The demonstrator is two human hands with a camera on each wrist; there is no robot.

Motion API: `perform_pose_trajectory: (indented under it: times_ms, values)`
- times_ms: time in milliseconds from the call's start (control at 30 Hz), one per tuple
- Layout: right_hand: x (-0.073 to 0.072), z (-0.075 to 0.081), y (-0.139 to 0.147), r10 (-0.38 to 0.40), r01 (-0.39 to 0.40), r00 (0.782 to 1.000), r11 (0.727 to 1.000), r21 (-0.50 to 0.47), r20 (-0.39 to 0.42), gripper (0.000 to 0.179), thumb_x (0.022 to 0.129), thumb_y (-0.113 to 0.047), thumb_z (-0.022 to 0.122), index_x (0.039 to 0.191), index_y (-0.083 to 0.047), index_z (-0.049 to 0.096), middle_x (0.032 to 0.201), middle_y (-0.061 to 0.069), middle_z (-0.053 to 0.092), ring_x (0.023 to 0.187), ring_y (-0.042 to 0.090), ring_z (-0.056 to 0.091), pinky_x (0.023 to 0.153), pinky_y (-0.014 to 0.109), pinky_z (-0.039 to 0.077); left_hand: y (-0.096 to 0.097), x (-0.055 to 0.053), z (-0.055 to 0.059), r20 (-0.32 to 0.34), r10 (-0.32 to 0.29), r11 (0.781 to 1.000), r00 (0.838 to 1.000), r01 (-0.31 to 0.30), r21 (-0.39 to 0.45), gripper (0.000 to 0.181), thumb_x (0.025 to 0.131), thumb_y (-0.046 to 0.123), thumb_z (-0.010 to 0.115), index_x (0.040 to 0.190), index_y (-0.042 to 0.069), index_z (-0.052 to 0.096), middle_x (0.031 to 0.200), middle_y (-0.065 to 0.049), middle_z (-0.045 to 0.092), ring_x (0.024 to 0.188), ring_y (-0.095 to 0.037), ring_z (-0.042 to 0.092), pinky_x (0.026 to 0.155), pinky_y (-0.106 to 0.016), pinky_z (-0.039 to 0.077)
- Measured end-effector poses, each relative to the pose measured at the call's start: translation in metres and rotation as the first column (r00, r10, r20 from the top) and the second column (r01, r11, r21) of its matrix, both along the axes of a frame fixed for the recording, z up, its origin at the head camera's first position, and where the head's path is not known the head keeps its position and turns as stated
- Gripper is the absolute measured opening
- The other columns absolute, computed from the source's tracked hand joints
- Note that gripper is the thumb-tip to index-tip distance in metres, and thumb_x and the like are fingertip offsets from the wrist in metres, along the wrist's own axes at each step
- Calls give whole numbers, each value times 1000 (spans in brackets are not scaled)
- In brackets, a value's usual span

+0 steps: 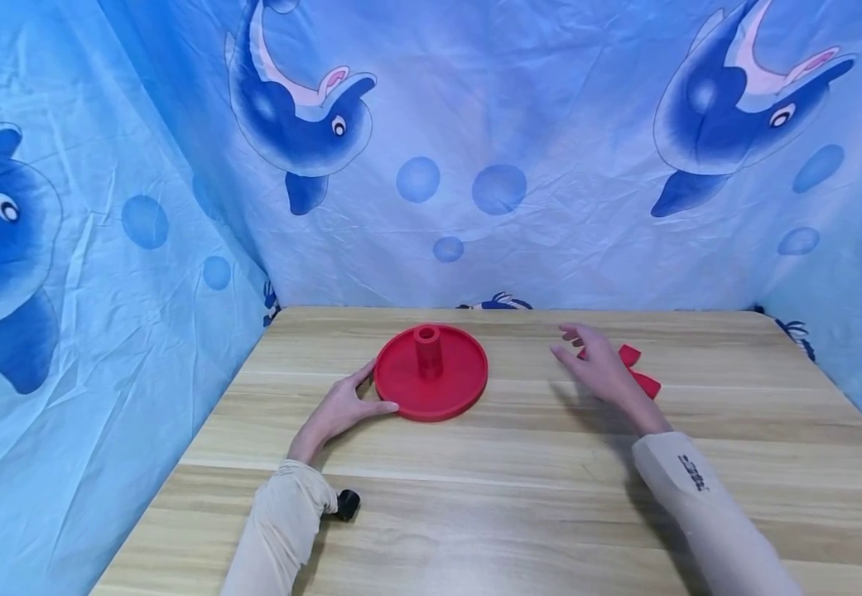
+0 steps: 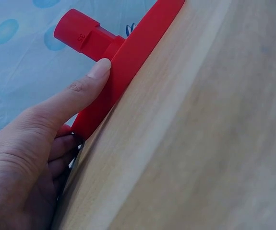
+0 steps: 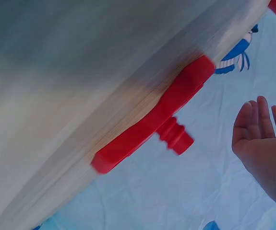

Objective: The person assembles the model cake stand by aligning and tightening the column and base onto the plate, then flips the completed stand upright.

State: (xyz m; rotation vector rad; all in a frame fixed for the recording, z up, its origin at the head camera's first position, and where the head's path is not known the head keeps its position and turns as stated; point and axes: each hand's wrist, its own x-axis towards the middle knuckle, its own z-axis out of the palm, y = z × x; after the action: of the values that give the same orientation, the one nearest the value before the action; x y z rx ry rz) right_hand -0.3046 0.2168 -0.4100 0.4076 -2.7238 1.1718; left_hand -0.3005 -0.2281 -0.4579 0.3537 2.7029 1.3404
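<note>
A round red tray [image 1: 401, 377] with a raised rim lies on the table, and a hollow red post [image 1: 428, 354] stands up from its middle. My left hand [image 1: 343, 407] grips the tray's left edge, the thumb along the near rim and the fingers round the far side. In the left wrist view the post [image 2: 82, 33] shows the mark "35". To the right, my right hand [image 1: 598, 364] hovers with relaxed fingers above a flat red piece with several arms [image 1: 647, 384], partly covering it. The right wrist view shows that piece with a ridged red stub [image 3: 176, 136], apart from the hand.
The wooden table [image 1: 475, 505] ends at the back against a blue dolphin-print curtain [image 1: 550, 248]; more curtain hangs on both sides. A small black object [image 1: 348, 504] sits beside the left sleeve.
</note>
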Motion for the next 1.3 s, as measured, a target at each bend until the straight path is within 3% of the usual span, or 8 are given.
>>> perform_pose_trajectory:
  times_ms: [200, 500, 800, 1033, 1300]
  values:
    - [7, -1, 17, -18, 19, 1000, 1000, 13, -11, 57, 105, -23, 63, 150, 7, 44, 137, 30, 53, 128, 47, 49, 102, 63, 46, -1, 0, 0, -3, 3, 1000, 1000, -3, 4, 107, 80, 48, 88, 164, 15, 31, 162, -17, 38, 149, -39, 32, 115, -60, 35]
    - [21, -5, 47, -23, 27, 997, 998, 48, -71, 55, 103, -18, 65, 146, 10, 46, 132, 33, 55, 117, 49, 53, 97, 64, 48, -1, 0, -1, -6, 1, 1000, 1000, -1, 5, 107, 81, 49, 88, 164, 14, 31, 162, -16, 38, 149, -39, 31, 115, -60, 35]
    - [30, -11, 78, -32, 50, 986, 993, 103, -164, 49, 100, -12, 69, 137, 15, 52, 113, 28, 62, 106, 44, 54, 80, 57, 51, 2, 0, -2, -1, 4, 1000, 1000, -4, -2, 108, 80, 50, 88, 164, 15, 30, 163, -17, 37, 149, -39, 30, 115, -60, 35]
    - [40, -13, 96, -85, 102, 990, 982, 160, -111, 50, 102, -18, 67, 138, 13, 52, 126, 34, 55, 118, 52, 45, 88, 68, 46, 2, -1, -1, -1, 1, 1000, 1000, -1, -3, 107, 81, 50, 88, 165, 15, 30, 163, -17, 37, 149, -39, 32, 115, -60, 36]
    - [44, -21, 106, -124, 138, 990, 962, 236, -74, 56, 100, -20, 69, 140, 14, 48, 127, 36, 53, 115, 52, 45, 87, 69, 46, 1, 0, 0, 0, 0, 1000, 1000, 0, -11, 108, 81, 50, 87, 165, 14, 30, 163, -17, 37, 149, -40, 31, 114, -60, 36]
